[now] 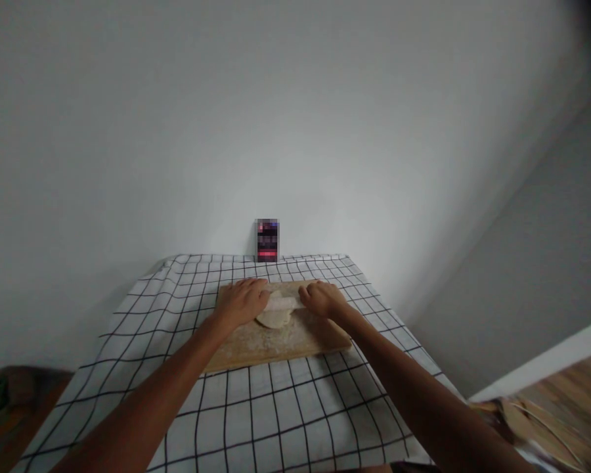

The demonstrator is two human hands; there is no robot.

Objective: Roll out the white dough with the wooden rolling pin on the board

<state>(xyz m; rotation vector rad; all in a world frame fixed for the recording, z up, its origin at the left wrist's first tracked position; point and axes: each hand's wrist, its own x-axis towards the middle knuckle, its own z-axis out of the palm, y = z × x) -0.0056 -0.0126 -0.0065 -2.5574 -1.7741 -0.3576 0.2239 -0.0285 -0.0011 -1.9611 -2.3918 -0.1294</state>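
A pale rolling pin (282, 303) lies across a flattened piece of dough (274, 320) on a floured wooden board (270, 348). My left hand (243, 301) is closed around the pin's left end, its fingers curled over the top. At the other end my right hand (322, 297) grips the pin with bent fingers. Dough shows both in front of the pin and a little behind it. The pin's ends are hidden under my hands.
A white cloth with a black grid (256, 407) covers the table. Against the wall at its back edge stands a phone-like dark upright object (267, 241), blurred out. Blurred items (10, 401) sit low at left; a wooden floor (576, 387) shows at right.
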